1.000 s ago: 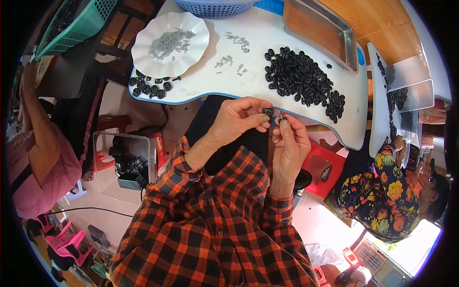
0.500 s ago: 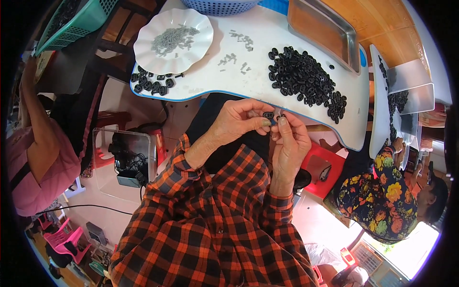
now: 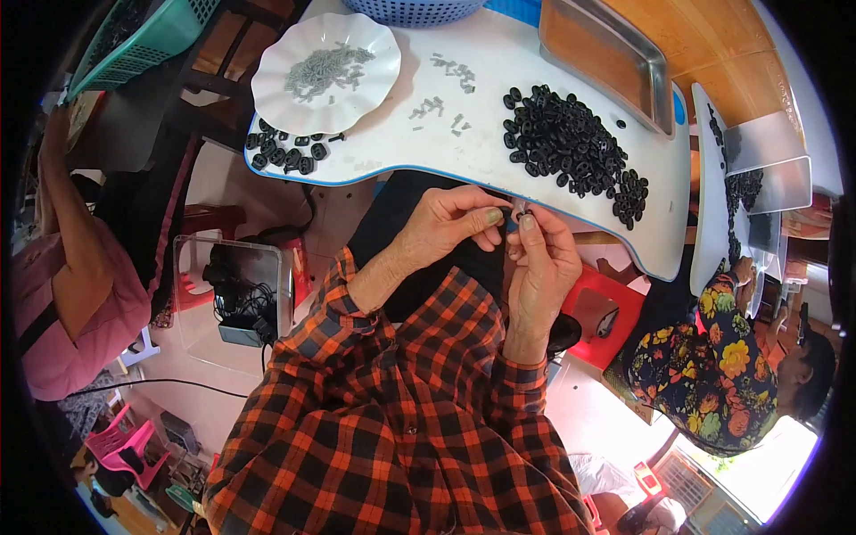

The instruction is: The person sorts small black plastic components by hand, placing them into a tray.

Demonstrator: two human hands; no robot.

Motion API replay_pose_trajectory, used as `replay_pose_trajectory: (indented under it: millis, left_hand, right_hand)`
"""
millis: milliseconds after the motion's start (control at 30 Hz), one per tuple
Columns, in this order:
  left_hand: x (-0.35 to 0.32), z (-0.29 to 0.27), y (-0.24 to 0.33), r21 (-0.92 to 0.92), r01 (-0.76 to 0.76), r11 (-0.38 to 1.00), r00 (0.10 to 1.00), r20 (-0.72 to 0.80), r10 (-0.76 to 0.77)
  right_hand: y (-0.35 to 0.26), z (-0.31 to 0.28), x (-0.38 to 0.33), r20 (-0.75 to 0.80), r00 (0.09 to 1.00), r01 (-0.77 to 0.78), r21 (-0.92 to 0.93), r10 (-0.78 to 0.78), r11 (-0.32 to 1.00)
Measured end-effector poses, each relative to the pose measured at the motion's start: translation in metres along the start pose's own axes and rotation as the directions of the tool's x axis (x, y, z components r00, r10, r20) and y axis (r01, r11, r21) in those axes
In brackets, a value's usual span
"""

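Black oval part (image 3: 505, 212) sits at the fingertips of the left hand (image 3: 450, 223), pinched between thumb and forefinger just off the near edge of the table (image 3: 499, 67), above the person's lap. Much of it is hidden by the thumb, so its exact tilt cannot be told. Right beside it, the right hand (image 3: 542, 254) holds a small dark piece (image 3: 524, 215) between thumb and forefinger, with its other fingers curled in. The two sets of fingertips nearly meet; whether the two held items touch cannot be told.

On the white, blue-edged tabletop, a heap of black oval pieces (image 3: 562, 134) lies to the right, with a smaller cluster (image 3: 631, 198) spreading from its near side toward the table's edge. One loose black piece (image 3: 621, 124) lies apart, close to a rectangular metal tray (image 3: 606, 58). Short grey tubes (image 3: 428, 108) are scattered in a few patches left of the heap. Farther left, a white scalloped plate (image 3: 269, 100) carries a pile of similar tubes (image 3: 325, 73), and more black parts (image 3: 290, 155) lie by its near rim. A blue perforated basket (image 3: 415, 11) stands at the far edge.
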State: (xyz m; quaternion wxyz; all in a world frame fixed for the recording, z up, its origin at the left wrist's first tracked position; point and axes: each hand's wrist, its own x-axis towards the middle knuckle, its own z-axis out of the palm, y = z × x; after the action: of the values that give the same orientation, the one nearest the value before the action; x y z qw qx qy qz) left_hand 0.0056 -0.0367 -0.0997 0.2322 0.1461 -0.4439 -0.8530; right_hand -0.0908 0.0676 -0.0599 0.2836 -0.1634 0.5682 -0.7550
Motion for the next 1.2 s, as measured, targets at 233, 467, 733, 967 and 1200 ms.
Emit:
replay_pose_trajectory:
  millis: [233,467,733,967,1200]
  left_hand:
    - [-0.001,0.001,0.002,0.077,-0.052,0.996,0.999,-0.004,0.053]
    - [-0.002,0.002,0.005,0.042,-0.038,0.998,0.999,-0.003,0.039]
    - [-0.004,0.003,0.009,0.011,-0.042,0.999,0.998,0.054,0.042]
    - [-0.003,0.003,0.002,0.049,-0.079,0.996,0.997,-0.008,0.08]
    - [-0.003,0.002,0.005,0.018,-0.076,0.997,0.996,-0.038,0.076]
  right_hand:
    - [0.002,0.001,0.0,-0.019,1.0,-0.016,-0.011,0.016,1.0]
    - [0.0,0.005,-0.001,-0.028,0.999,-0.031,-0.035,0.03,0.999]
    - [0.001,0.005,0.001,-0.015,0.998,-0.054,0.001,0.054,0.999]
    - [-0.002,0.008,-0.001,-0.015,0.998,-0.06,-0.028,0.06,0.998]
    - [0.002,0.006,-0.001,0.003,0.998,-0.068,-0.045,0.068,0.997]
